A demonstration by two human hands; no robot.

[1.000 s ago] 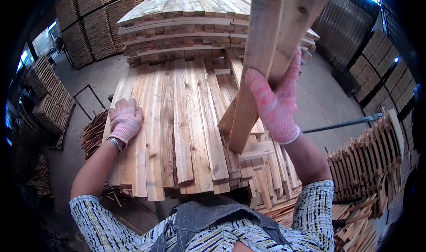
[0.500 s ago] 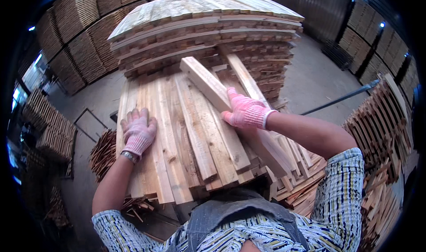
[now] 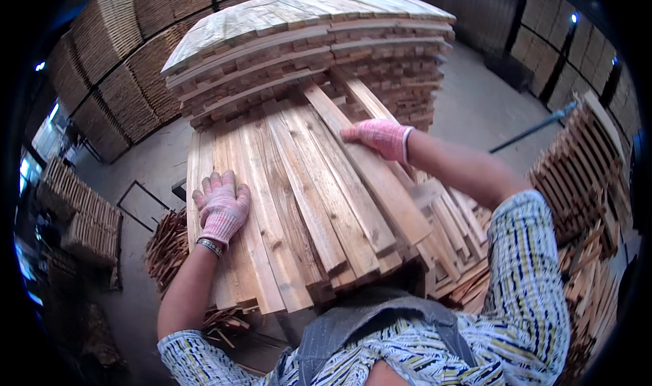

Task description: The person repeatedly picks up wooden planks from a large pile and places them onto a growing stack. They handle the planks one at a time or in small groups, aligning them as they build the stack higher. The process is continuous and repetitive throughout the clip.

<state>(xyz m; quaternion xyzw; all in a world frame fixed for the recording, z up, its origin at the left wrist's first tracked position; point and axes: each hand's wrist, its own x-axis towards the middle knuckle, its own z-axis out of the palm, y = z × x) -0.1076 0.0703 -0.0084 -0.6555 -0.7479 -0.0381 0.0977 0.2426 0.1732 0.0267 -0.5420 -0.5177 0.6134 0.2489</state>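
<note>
Flat and open, my gloved left hand (image 3: 223, 206) rests on the left part of the row of boards (image 3: 288, 182), palm down, fingers a little apart, pointing away from me; it presses on the wood and grips nothing; a patterned band (image 3: 209, 245) circles that wrist. My gloved right hand (image 3: 380, 138) reaches across from the right and lies on the board (image 3: 380, 182) at the right side of the row, touching it around its upper half; the tip nearest the row shows on the top face, but the rest of the fingers are hidden, so I cannot tell how tightly they close. That board lies lengthwise, its far end toward the tall stack (image 3: 305, 43), its near end toward me; a narrow board (image 3: 367, 99) slants just beyond my right hand, with a dark gap between the two.

Along my side the board ends finish unevenly, some jutting past others, close to my grey apron (image 3: 387, 311); short wood pieces (image 3: 448, 216) sit just right of my board; farther right, grey floor (image 3: 475, 100) runs between the tall stack and a metal bar (image 3: 533, 128); at left, loose sticks (image 3: 168, 250) crowd beside the row's edge.
</note>
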